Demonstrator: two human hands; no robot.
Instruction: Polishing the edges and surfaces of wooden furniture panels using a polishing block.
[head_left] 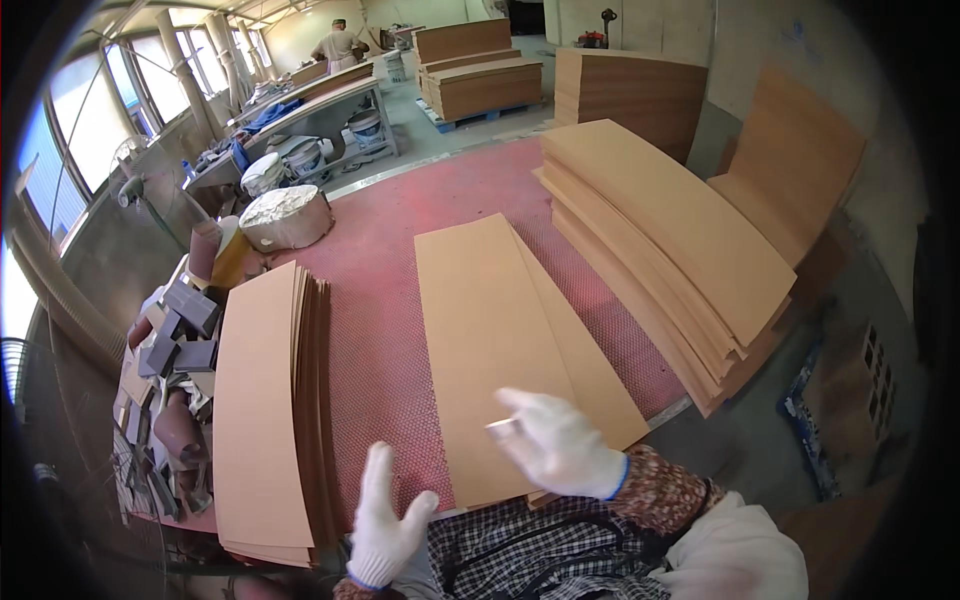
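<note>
Two thin brown wooden panels (490, 330) lie overlapped in front of me, the lower one fanned out to the right. My right hand (565, 448), in a white glove with a blue cuff edge, is over the near part of the upper panel. Its fingers look stretched out and apart, somewhat blurred; whether it touches the panel I cannot tell. My left hand (388, 522), also gloved in white, is held at the near table edge, between the panels and a stack of similar panels (258, 420) on the left. Its thumb and fingers are spread, with nothing in them.
A red dimpled mat (380, 330) covers the table. On the right stands a taller stack of panels (670, 220). Grey sanding blocks (190, 305) and rolls crowd the left edge near a white-wrapped round bundle (287, 217). Farther back, a person (338, 45) works beside benches.
</note>
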